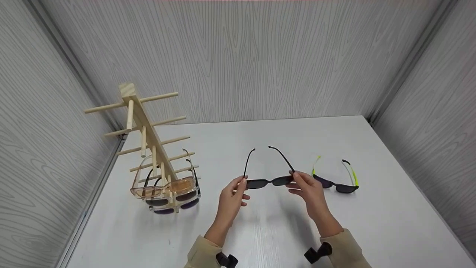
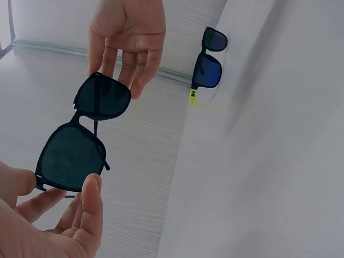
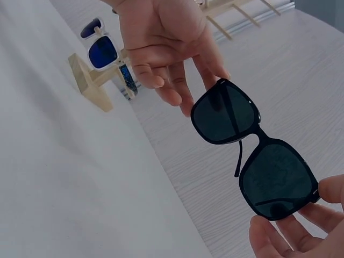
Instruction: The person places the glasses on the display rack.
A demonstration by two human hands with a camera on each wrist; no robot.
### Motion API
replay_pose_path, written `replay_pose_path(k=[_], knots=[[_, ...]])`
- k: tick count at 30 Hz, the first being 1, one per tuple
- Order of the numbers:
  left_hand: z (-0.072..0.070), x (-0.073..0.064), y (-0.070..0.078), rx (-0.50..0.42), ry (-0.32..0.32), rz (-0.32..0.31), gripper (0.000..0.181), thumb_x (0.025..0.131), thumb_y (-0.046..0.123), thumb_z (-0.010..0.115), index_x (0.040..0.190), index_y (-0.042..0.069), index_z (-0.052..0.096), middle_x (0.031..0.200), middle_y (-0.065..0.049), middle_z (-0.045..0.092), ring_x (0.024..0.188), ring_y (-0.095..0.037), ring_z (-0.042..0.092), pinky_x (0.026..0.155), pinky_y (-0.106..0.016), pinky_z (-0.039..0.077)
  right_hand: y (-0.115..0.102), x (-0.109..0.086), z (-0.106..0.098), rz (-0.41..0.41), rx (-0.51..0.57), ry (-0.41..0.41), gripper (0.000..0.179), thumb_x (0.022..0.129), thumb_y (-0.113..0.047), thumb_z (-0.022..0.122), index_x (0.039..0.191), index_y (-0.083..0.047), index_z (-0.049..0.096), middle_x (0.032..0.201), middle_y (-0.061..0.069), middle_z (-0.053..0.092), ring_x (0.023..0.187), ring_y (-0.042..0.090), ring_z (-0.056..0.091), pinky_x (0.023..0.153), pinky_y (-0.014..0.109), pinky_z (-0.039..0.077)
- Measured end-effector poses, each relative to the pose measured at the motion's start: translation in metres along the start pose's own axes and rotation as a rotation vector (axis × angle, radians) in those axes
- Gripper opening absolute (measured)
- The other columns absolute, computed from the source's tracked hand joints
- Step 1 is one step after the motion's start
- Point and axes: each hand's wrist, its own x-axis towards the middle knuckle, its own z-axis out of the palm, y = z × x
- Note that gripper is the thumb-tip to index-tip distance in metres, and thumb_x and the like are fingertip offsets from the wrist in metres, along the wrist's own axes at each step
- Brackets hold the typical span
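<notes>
Both hands hold one pair of black sunglasses (image 1: 257,184) above the table, its temples unfolded and pointing away from the person. The left hand (image 1: 231,199) pinches the frame's left end between thumb and fingers. At the opposite end, the right hand (image 1: 310,193) pinches the hinge corner. Dark greenish lenses face the camera in the left wrist view, where the sunglasses (image 2: 72,153) span from hand to hand. To the right on the table lie other sunglasses (image 1: 346,188) with yellow-green temples, spread open, just beyond the right hand.
A wooden display rack (image 1: 148,130) with several pegs stands at the left. Clear-framed glasses with orange lenses (image 1: 183,186) and other sunglasses (image 1: 163,211) hang low on it. Grey wood-grain panels (image 1: 238,59) enclose the white table (image 1: 260,242) at the back and sides.
</notes>
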Motion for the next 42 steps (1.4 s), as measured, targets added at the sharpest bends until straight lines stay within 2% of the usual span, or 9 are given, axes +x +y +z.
replay_pose_path(k=[5,8,15,22,27,33,36,42], knots=[[-0.004,-0.003,-0.005,0.034,0.034,0.050,0.038,0.096,0.034,0.051,0.125,0.009,0.058,0.091,-0.007,0.059,0.074,-0.025,0.063,0.059,-0.030,0.053,-0.006,0.000,0.005,0.006,0.006,-0.013,0.037,0.092,-0.020,0.060,0.116,0.007,0.059,0.100,0.015,0.065,0.091,0.032,0.063,0.079,0.039,0.051],[-0.007,-0.007,0.001,0.050,0.046,0.064,0.038,0.096,0.034,0.051,0.124,0.010,0.059,0.091,-0.006,0.059,0.075,-0.024,0.063,0.060,-0.029,0.053,-0.009,-0.001,0.008,-0.005,0.015,-0.027,0.035,0.092,-0.020,0.060,0.116,0.007,0.059,0.098,0.015,0.066,0.090,0.031,0.064,0.079,0.039,0.051],[-0.011,-0.016,0.021,0.108,0.093,0.137,0.032,0.097,0.019,0.052,0.123,0.001,0.057,0.088,-0.008,0.059,0.076,-0.031,0.063,0.063,-0.040,0.054,-0.018,-0.002,0.014,-0.017,0.046,-0.057,0.038,0.091,-0.023,0.061,0.115,0.006,0.059,0.096,0.015,0.067,0.088,0.030,0.064,0.077,0.039,0.052],[-0.017,-0.022,0.024,0.147,0.127,0.230,0.033,0.096,0.029,0.053,0.121,0.009,0.060,0.084,-0.002,0.060,0.072,-0.019,0.063,0.060,-0.027,0.053,-0.026,-0.004,0.020,-0.032,0.081,-0.099,0.033,0.092,-0.021,0.061,0.112,0.005,0.061,0.095,0.015,0.067,0.088,0.032,0.064,0.076,0.039,0.052],[-0.023,-0.027,0.027,0.143,0.151,0.296,0.036,0.095,0.032,0.053,0.120,0.008,0.061,0.083,-0.003,0.059,0.071,-0.015,0.063,0.058,-0.027,0.053,-0.031,-0.006,0.027,-0.040,0.107,-0.134,0.024,0.092,-0.020,0.059,0.107,-0.002,0.065,0.094,0.015,0.066,0.085,0.030,0.064,0.074,0.038,0.052],[-0.031,-0.032,0.034,0.131,0.174,0.298,0.034,0.095,0.030,0.054,0.121,0.008,0.061,0.083,-0.001,0.058,0.072,-0.015,0.063,0.059,-0.027,0.053,-0.037,-0.009,0.036,-0.046,0.142,-0.164,0.030,0.092,-0.020,0.060,0.111,0.003,0.062,0.094,0.014,0.067,0.084,0.028,0.065,0.072,0.036,0.052],[-0.035,-0.035,0.038,0.132,0.188,0.295,0.032,0.095,0.027,0.054,0.121,0.008,0.061,0.082,-0.001,0.058,0.072,-0.016,0.062,0.059,-0.027,0.053,-0.039,-0.011,0.041,-0.051,0.151,-0.187,0.027,0.093,-0.018,0.058,0.110,0.002,0.063,0.094,0.014,0.066,0.085,0.030,0.064,0.073,0.037,0.052],[-0.040,-0.053,0.075,0.159,0.223,0.280,0.027,0.095,0.010,0.054,0.118,-0.002,0.060,0.079,-0.003,0.057,0.073,-0.027,0.062,0.060,-0.030,0.053,-0.044,-0.012,0.050,-0.070,0.147,-0.234,0.020,0.094,-0.016,0.056,0.106,-0.003,0.066,0.093,0.015,0.066,0.086,0.033,0.064,0.073,0.038,0.051]])
